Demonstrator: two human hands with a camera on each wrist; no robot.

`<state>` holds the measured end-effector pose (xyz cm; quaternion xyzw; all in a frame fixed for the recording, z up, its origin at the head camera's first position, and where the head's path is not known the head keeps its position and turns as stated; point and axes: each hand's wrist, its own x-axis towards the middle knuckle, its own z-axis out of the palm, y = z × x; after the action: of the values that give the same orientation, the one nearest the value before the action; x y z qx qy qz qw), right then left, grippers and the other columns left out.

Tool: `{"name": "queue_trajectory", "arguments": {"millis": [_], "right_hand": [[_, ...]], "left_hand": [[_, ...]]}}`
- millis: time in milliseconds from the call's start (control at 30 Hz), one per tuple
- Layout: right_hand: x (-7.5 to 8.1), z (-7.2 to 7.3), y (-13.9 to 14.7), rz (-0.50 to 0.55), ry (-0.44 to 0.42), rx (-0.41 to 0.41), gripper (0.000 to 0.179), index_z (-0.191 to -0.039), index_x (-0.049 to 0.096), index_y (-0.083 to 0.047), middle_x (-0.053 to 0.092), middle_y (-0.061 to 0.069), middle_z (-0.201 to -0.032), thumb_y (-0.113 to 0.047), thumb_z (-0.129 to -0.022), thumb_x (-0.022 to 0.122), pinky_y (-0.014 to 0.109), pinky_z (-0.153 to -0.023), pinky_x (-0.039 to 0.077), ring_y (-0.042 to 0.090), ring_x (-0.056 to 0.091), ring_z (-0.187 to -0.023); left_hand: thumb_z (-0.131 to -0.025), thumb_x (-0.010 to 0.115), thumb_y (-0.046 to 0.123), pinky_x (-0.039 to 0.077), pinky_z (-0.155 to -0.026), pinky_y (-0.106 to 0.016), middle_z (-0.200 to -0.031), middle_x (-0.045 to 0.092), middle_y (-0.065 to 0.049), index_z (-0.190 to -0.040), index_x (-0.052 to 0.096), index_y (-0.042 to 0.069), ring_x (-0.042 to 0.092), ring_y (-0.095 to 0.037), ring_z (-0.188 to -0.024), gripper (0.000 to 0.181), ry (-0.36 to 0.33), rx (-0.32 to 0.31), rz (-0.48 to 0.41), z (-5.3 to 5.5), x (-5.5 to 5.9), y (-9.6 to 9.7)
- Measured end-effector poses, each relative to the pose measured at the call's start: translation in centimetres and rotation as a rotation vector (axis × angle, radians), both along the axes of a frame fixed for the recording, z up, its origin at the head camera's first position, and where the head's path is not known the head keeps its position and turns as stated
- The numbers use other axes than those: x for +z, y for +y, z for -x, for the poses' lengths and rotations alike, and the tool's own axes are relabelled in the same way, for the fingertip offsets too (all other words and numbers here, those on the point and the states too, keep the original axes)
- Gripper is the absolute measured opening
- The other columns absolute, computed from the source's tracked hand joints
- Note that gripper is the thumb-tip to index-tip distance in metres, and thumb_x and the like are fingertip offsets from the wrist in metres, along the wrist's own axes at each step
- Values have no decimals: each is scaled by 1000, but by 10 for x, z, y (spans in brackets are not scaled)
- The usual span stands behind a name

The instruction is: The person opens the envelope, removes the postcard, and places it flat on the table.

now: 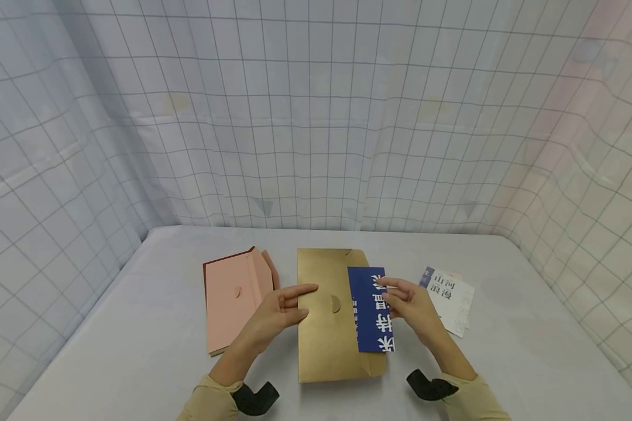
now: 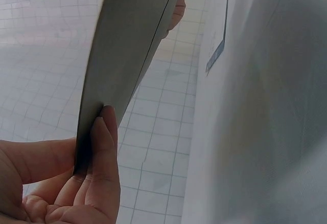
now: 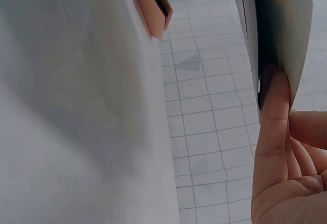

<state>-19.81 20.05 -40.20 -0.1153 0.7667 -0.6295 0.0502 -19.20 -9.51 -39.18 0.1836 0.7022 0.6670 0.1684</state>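
Observation:
A gold envelope (image 1: 321,345) with a small half-round tab is raised upright before me in the head view. My left hand (image 1: 280,311) pinches its left edge between thumb and fingers; the left wrist view shows the envelope (image 2: 130,40) side-on in that grip. On the right, my right hand (image 1: 415,309) pinches a blue card (image 1: 367,316) with large white characters, which overlaps the envelope's right part. In the right wrist view, fingers (image 3: 276,116) reach behind the card (image 3: 294,35), between it and the envelope, with the thumb on its other face.
Left of the gold envelope lies a pink envelope (image 1: 229,316) with a dark red edge, partly behind my left hand. White printed cards (image 1: 453,301) lie overlapping at the right. The white table (image 1: 137,327) meets a grid-patterned curtain (image 1: 316,158) at back and sides.

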Motion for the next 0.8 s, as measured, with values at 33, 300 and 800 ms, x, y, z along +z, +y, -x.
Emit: {"name": "queue_trajectory", "arguments": {"millis": [33, 300, 800], "right_hand": [[0, 0, 0, 0, -1, -2, 41, -130, 49, 4, 61, 32, -116, -13, -94, 55, 22, -68, 55, 6, 68, -76], [1, 0, 3, -7, -1, -9, 40, -131, 48, 4, 61, 32, -116, -13, -94, 54, 22, -68, 55, 6, 68, -76], [1, 2, 3, -36, -15, -60, 38, -130, 51, 1, 64, 25, -115, -12, -94, 55, 22, -69, 55, 7, 68, -77]], "left_hand": [[-90, 54, -1, 51, -74, -18, -118, 64, -19, -139, 42, -1, 63, 0, -89, 51, -1, 1, 1, 0, 0, 0], [-90, 53, 0, 51, -74, -18, -121, 60, -25, -139, 41, -1, 63, 0, -89, 51, -7, -2, 13, -1, 2, 0], [-90, 53, -1, 51, -75, -18, -125, 57, -29, -139, 40, -2, 63, -1, -92, 50, -6, -1, 5, 0, 3, -1]]}}
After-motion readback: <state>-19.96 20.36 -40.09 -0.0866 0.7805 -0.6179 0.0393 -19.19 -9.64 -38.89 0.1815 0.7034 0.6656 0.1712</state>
